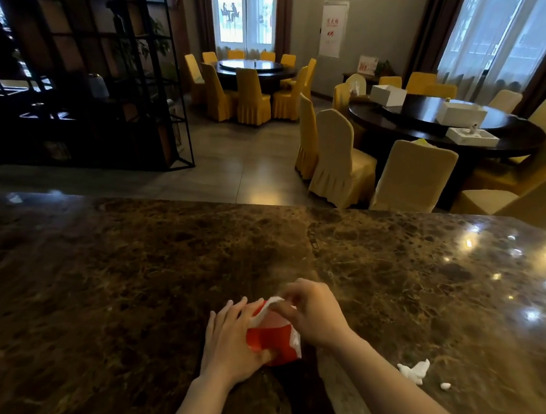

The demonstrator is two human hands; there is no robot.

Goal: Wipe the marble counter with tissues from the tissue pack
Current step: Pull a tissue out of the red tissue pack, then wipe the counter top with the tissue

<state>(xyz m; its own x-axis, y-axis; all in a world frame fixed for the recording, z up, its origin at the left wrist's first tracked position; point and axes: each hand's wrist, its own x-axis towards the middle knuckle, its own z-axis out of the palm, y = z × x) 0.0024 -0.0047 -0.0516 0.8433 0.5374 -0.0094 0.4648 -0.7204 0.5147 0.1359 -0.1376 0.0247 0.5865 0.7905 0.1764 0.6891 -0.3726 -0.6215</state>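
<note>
Nearest the camera, two bare forearms reach in from the bottom edge and meet over the brown marble desk (139, 284). A crumpled white tissue scrap (415, 371) and a smaller white crumb (445, 386) lie on the stone just to the right of the right forearm, apart from the hands, most likely set aside as spent or torn pieces.

The left hand (229, 341) wraps the red tissue pack (275, 342) from its left side, thumb pressed on the near lower face and fingers spread along the far edge. That grip seems meant to brace the soft pack against the stone so it does not slide or lift. The pack sits at the near middle of the desk, its lower end on or very close to the surface.

The right hand (310, 312) curls over the top of the pack, fingertips closed in a pinch on a white tissue (273, 302) that sticks out of the opening. Pinching at the top while the other hand anchors the body suggests a sheet is being drawn out; no wiping is under way.

Beyond the hands the desk stretches bare and glossy, with light glints at the right. Past its far edge stand cloth-covered chairs (343, 157) around a dark round table (506, 133) carrying white boxes (461, 114).
</note>
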